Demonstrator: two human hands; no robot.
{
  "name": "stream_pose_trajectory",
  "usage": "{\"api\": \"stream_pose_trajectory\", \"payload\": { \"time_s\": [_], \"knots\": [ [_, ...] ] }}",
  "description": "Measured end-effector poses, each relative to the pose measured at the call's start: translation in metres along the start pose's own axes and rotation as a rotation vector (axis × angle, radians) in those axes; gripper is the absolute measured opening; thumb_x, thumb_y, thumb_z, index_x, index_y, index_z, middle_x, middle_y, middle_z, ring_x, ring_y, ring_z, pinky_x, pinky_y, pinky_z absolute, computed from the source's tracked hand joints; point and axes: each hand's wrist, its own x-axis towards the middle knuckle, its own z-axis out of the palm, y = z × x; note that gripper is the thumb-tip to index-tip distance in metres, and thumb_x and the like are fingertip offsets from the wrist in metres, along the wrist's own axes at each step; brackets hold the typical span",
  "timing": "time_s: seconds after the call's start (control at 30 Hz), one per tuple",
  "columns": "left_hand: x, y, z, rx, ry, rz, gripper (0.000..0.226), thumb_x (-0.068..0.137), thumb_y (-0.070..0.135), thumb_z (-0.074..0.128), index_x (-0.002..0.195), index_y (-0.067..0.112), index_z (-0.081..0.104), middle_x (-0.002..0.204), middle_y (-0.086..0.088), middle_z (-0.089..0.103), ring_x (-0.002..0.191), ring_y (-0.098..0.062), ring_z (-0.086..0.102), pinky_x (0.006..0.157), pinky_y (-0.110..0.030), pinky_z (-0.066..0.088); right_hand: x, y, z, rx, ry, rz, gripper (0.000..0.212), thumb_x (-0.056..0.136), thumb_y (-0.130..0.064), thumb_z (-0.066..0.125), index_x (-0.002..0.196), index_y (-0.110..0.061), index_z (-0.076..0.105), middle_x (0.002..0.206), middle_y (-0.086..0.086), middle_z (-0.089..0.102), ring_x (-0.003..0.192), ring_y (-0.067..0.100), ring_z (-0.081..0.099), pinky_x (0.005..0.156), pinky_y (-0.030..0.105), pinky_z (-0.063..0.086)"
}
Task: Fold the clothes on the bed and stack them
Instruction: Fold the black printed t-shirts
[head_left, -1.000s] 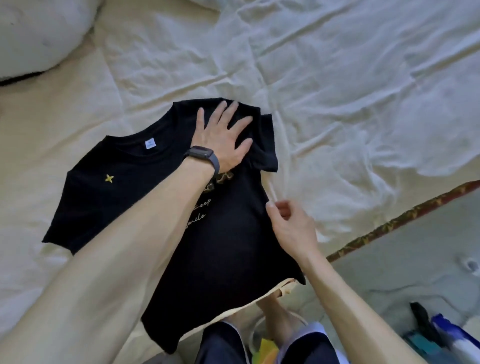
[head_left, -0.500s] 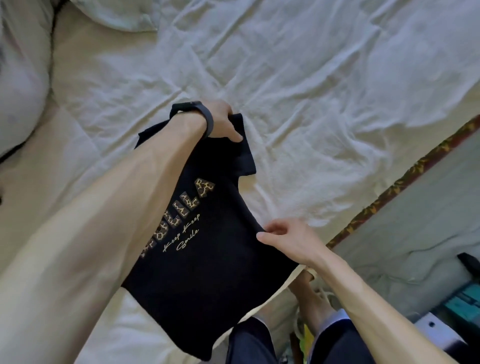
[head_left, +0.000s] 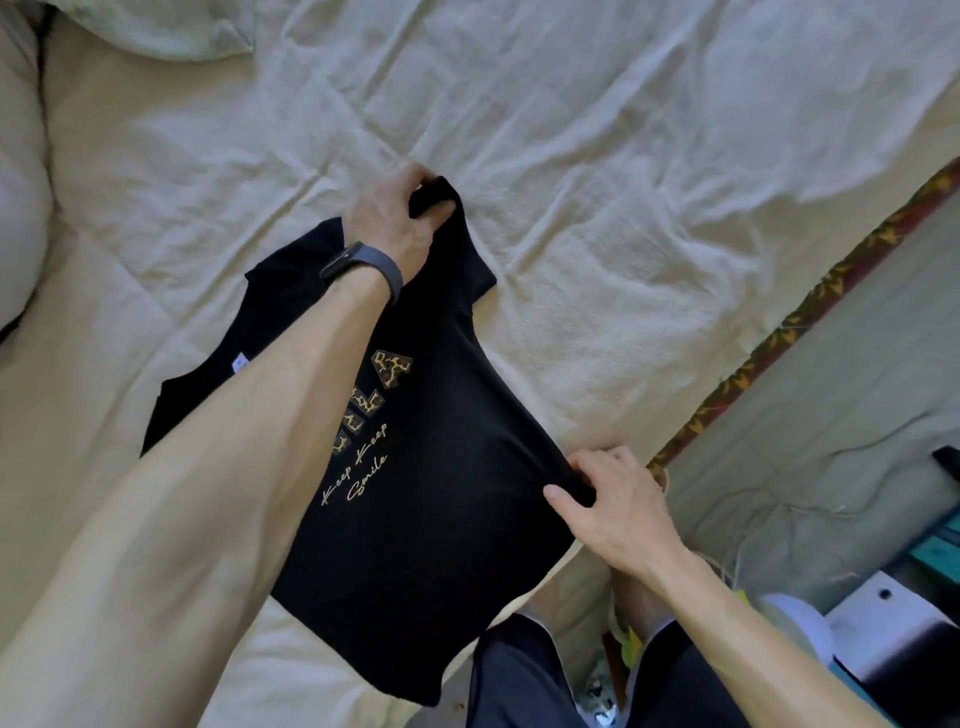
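A black T-shirt (head_left: 441, 493) with gold lettering lies on the cream bed sheet (head_left: 597, 156), its right side lifted. My left hand (head_left: 395, 218), with a dark band on the wrist, grips the shirt's right shoulder at the top. My right hand (head_left: 613, 504) pinches the shirt's right side edge near the bed's edge. My left forearm hides much of the shirt's left half; a small white neck label (head_left: 236, 364) shows beside it.
Pillows (head_left: 21, 208) sit at the left and a rumpled one (head_left: 182, 26) at the top left. The bed's patterned edge trim (head_left: 779, 343) runs diagonally at right. Below it are the floor, my legs in dark shorts (head_left: 571, 675) and some boxes (head_left: 909, 623).
My left hand went from pressing flat on the shirt to gripping its shoulder and lifting it. My right hand took hold of the side edge. The right half is rising off the bed.
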Motion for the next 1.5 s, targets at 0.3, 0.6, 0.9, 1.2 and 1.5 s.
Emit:
{"api": "stream_pose_trajectory", "payload": {
  "time_s": [0.3,0.6,0.9,1.2,1.5],
  "knots": [
    [-0.019,-0.003,-0.002,0.226,0.089,0.064,0.037,0.095,0.036,0.057,0.131,0.027,0.057,0.129,-0.004,0.056,0.122,-0.027,0.049,0.103,-0.042,0.040,-0.013,0.026,0.010,0.189,0.027,0.248,0.018,0.090,-0.042,0.062,0.082,-0.032,0.049,0.084,-0.011,0.059,0.080,0.014,0.057,0.062,0.030,0.039],
    [-0.036,0.026,-0.011,0.907,-0.363,0.766,0.041,0.091,0.035,0.062,0.131,0.027,0.055,0.141,-0.002,0.050,0.139,-0.027,0.037,0.121,-0.052,0.012,-0.020,0.041,0.003,0.305,0.017,0.236,0.008,0.097,-0.037,0.057,0.089,-0.037,0.059,0.083,-0.010,0.066,0.080,0.011,0.061,0.066,0.030,0.046],
    [-0.031,0.036,0.005,0.711,-0.181,0.703,0.018,0.098,0.027,0.055,0.115,0.022,0.059,0.115,-0.008,0.063,0.116,-0.033,0.053,0.112,-0.050,0.026,-0.025,0.056,0.014,0.313,0.067,0.317,0.009,0.097,-0.034,0.061,0.092,-0.027,0.060,0.084,-0.004,0.066,0.082,0.021,0.062,0.066,0.035,0.046],
    [-0.147,-0.011,0.028,0.322,0.144,0.051,0.068,0.097,0.038,0.050,0.158,0.026,0.023,0.167,-0.004,0.012,0.154,-0.024,0.011,0.122,-0.055,0.007,-0.015,-0.026,-0.001,-0.136,0.433,-0.201,0.045,0.088,-0.030,0.064,0.128,-0.010,0.056,0.134,0.007,0.053,0.122,0.026,0.049,0.097,0.046,0.048],
    [-0.218,-0.081,0.055,0.424,-0.090,0.128,0.061,0.103,0.054,0.027,0.159,0.039,0.008,0.169,0.006,-0.006,0.155,-0.017,-0.005,0.122,-0.058,0.000,0.081,-0.064,0.000,-0.777,0.110,-0.593,0.066,0.106,-0.055,0.023,0.164,-0.025,0.012,0.172,-0.001,0.004,0.158,0.019,-0.004,0.127,0.053,0.007]
  ]
}}
